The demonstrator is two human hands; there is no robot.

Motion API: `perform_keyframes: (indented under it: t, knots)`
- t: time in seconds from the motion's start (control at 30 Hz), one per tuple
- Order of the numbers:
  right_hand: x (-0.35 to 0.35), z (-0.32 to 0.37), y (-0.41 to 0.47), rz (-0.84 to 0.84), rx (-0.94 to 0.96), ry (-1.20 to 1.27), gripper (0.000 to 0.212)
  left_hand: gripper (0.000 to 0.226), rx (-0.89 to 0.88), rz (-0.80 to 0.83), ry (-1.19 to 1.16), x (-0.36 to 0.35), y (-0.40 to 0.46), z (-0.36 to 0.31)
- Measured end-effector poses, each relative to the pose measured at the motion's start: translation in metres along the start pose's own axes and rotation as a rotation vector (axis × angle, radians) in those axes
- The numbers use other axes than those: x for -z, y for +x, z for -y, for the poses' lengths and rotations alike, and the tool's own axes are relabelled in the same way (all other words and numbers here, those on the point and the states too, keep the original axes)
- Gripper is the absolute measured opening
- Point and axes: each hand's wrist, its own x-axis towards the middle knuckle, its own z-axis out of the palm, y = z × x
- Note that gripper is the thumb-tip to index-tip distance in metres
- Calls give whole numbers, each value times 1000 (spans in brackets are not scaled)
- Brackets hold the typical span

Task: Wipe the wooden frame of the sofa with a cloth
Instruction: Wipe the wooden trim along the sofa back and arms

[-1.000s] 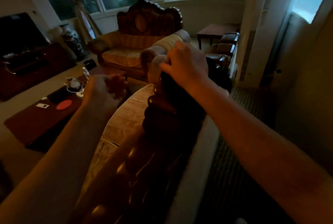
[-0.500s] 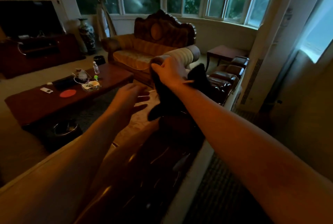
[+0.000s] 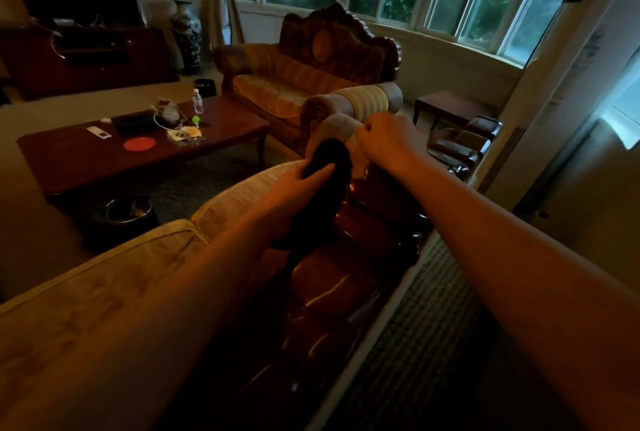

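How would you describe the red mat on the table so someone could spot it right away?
Find the long dark coffee table left of the striped sofa. Near its front edge lies the red mat, a flat round disc. It is the only red thing there, just in front of the white remote.

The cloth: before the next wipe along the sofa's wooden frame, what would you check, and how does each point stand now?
1. Cloth in hand: ok, the left hand grips it.
2. Right hand on the cloth: cannot tell; it is closed just beside the cloth's top, contact hidden.
3. Cloth on the wooden frame: ok, its lower part drapes onto the glossy wood.
4. Frame ahead free of things: ok, nothing lies on the visible carved top.
5. Cloth clear of the cushion: ok, it hangs on the wood side.
6. Dust left on the wood: cannot tell, the room is too dim.
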Motion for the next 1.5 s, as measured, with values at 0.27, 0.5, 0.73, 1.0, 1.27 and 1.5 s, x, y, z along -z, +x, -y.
perform_keyframes:
  t: [0.27, 0.5, 0.73, 1.0, 1.27, 1.5]
  knots:
    - [1, -4, 9, 156, -217, 8, 40, 12, 53, 213, 13, -2, 16, 28]
    - [-9, 0, 11, 134, -460, -142, 69, 42, -177, 355, 23, -26, 61, 17]
    - [-8, -10, 49, 219, -583, 64, 64, 57, -330, 396, -66, -11, 62, 57]
    - [-12, -9, 51, 178, -586, 25, 71, 48, -377, 372, 18, -19, 81, 64]
    - [-10, -11, 48, 130, -551, 33, 71, 48, -460, 378, -126, -17, 68, 64]
    - [-20, 15, 53, 186, -476, 17, 71, 36, -195, 387, 26, -52, 119, 72]
